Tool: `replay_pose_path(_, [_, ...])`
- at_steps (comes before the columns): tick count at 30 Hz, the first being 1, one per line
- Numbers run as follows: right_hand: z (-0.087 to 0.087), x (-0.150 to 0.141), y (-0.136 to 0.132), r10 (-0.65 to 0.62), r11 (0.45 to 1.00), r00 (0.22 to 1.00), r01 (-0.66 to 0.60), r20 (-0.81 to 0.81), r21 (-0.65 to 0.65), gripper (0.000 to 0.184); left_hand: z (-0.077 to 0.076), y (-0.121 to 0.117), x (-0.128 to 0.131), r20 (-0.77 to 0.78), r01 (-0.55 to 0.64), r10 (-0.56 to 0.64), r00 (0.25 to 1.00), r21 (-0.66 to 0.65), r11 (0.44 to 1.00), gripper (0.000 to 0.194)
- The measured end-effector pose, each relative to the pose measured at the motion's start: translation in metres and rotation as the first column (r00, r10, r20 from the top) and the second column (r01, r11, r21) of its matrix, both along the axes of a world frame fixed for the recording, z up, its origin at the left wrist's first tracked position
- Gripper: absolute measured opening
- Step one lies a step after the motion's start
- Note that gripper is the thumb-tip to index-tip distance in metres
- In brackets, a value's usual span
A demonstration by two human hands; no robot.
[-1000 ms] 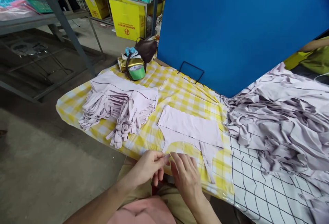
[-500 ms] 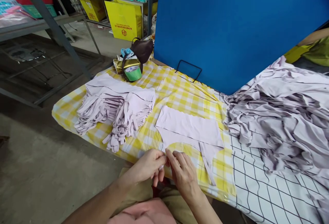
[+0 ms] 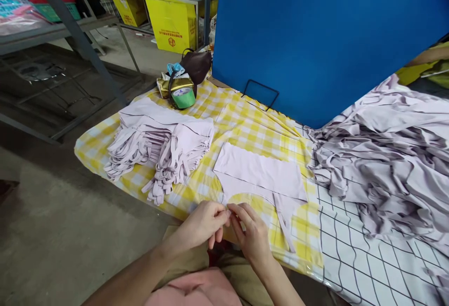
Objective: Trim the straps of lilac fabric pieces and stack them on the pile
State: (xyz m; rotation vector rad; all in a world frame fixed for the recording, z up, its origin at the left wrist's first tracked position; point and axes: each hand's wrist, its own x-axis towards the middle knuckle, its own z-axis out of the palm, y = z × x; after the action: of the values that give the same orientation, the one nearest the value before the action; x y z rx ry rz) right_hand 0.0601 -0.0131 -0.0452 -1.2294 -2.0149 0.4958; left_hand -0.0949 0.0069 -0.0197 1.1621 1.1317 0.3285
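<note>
A pale lilac strappy top [image 3: 261, 168] lies flat on the yellow checked cloth [image 3: 242, 126], its scalloped hem away from me. One strap hangs loose toward me on the right; the other side runs down to my fingertips. My left hand [image 3: 206, 222] is closed in a pinch on that left strap, mostly hidden by the fingers. Fingertips of my right hand [image 3: 250, 231] meet the left ones and pinch at the same strap. To the left sits a neat stack of matching tops [image 3: 161, 137], straps dangling toward the table's edge.
A large loose heap of lilac fabric [image 3: 393, 165] covers the right side, over white grid cloth [image 3: 358, 259]. Behind stands a tall blue panel [image 3: 315, 39]. Green tape [image 3: 184, 98] and a dark bag [image 3: 198, 65] lie at the back. A person's arm [image 3: 430, 57] shows far right.
Both hands stay together at the strap, with small finger movements; my right fingers have bent inward more. The top and the stack lie as before, while the view shifts slightly.
</note>
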Motion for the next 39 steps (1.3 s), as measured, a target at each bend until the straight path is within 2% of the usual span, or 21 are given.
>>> replay_pose_path(2, [0.005,-0.001,0.001,-0.019,0.992,0.997,0.009,-0.074,-0.126,0.02,0.001,0.0,0.0,-0.007,0.001,-0.001,1.0,0.023,1.0,0.03])
replay_pose_path(4, [0.011,-0.001,0.002,-0.04,0.96,0.988,-0.003,-0.148,-0.28,0.021,0.003,0.0,-0.001,-0.014,0.0,0.001,1.0,0.037,0.999,0.031])
replay_pose_path(6, [0.015,-0.001,0.002,-0.082,0.89,0.963,-0.044,-0.255,-0.454,0.025,0.004,0.0,-0.001,-0.021,0.0,0.001,1.0,0.043,0.999,0.031])
replay_pose_path(8, [0.016,0.0,0.002,-0.172,0.782,0.909,-0.107,-0.379,-0.614,0.029,0.004,0.0,-0.002,-0.028,0.005,-0.004,1.0,0.045,0.999,0.032])
replay_pose_path(10, [0.014,0.001,0.002,-0.281,0.681,0.838,-0.17,-0.468,-0.713,0.03,0.004,0.0,-0.002,-0.026,0.013,-0.012,1.0,0.042,0.999,0.033])
replay_pose_path(11, [0.012,0.002,0.002,-0.326,0.65,0.805,-0.19,-0.496,-0.736,0.03,0.004,0.0,-0.002,-0.021,0.015,-0.014,1.0,0.036,0.999,0.034])
replay_pose_path(13, [0.008,0.002,0.002,-0.383,0.627,0.756,-0.21,-0.531,-0.75,0.027,0.004,0.001,-0.002,-0.007,0.01,-0.01,1.0,0.004,1.0,0.034])
replay_pose_path(15, [0.005,0.002,0.002,-0.394,0.63,0.73,-0.227,-0.558,-0.742,0.026,0.003,0.001,-0.002,0.019,0.007,-0.006,1.0,-0.049,0.999,0.035])
replay_pose_path(17, [0.006,0.002,0.003,-0.361,0.661,0.745,-0.219,-0.56,-0.717,0.025,0.003,0.001,-0.003,0.055,0.011,-0.006,0.998,-0.097,0.995,0.037])
replay_pose_path(19, [0.009,0.001,0.003,-0.297,0.739,0.809,-0.142,-0.507,-0.658,0.02,0.003,0.002,-0.004,0.097,0.015,-0.002,0.995,-0.133,0.991,0.038])
replay_pose_path(21, [0.014,0.0,0.003,-0.234,0.836,0.877,-0.039,-0.42,-0.547,0.013,0.003,0.002,-0.004,0.135,0.019,0.003,0.991,-0.16,0.987,0.038])
replay_pose_path(22, [0.015,-0.001,0.003,-0.216,0.867,0.896,-0.007,-0.388,-0.498,0.012,0.003,0.001,-0.005,0.152,0.021,0.005,0.988,-0.169,0.985,0.039])
replay_pose_path(23, [0.016,-0.001,0.003,-0.213,0.876,0.899,0.002,-0.382,-0.483,0.012,0.002,0.001,-0.005,0.165,0.02,0.009,0.986,-0.175,0.984,0.04])
replay_pose_path(24, [0.017,-0.001,0.003,-0.221,0.861,0.887,-0.019,-0.406,-0.509,0.014,0.002,0.001,-0.005,0.174,0.021,0.01,0.985,-0.175,0.984,0.041])
replay_pose_path(25, [0.016,-0.001,0.002,-0.247,0.82,0.857,-0.064,-0.452,-0.569,0.017,0.002,0.001,-0.005,0.179,0.023,0.008,0.984,-0.169,0.985,0.043])
replay_pose_path(27, [0.014,0.0,0.002,-0.335,0.677,0.775,-0.197,-0.536,-0.709,0.026,0.001,0.001,-0.004,0.177,0.032,-0.005,0.984,-0.148,0.988,0.047])
replay_pose_path(29, [0.01,0.002,0.002,-0.403,0.55,0.709,-0.319,-0.579,-0.772,0.031,0.0,0.001,-0.004,0.178,0.05,-0.027,0.984,-0.125,0.991,0.048])
replay_pose_path(31, [0.009,0.003,0.002,-0.412,0.512,0.695,-0.358,-0.59,-0.78,0.031,-0.001,0.001,-0.003,0.184,0.056,-0.032,0.982,-0.123,0.991,0.046])
replay_pose_path(34, [0.012,0.005,0.005,-0.352,0.566,0.753,-0.302,-0.557,-0.767,0.03,-0.003,0.001,-0.003,0.179,0.037,-0.013,0.984,-0.133,0.99,0.041])
replay_pose_path(36, [0.017,0.006,0.006,-0.271,0.636,0.827,-0.23,-0.492,-0.736,0.029,-0.005,0.002,-0.003,0.174,0.027,-0.004,0.985,-0.133,0.991,0.039])
replay_pose_path(39, [0.023,0.005,0.007,-0.154,0.774,0.931,-0.095,-0.33,-0.627,0.024,-0.006,0.002,-0.002,0.163,0.01,0.011,0.987,-0.131,0.991,0.037])
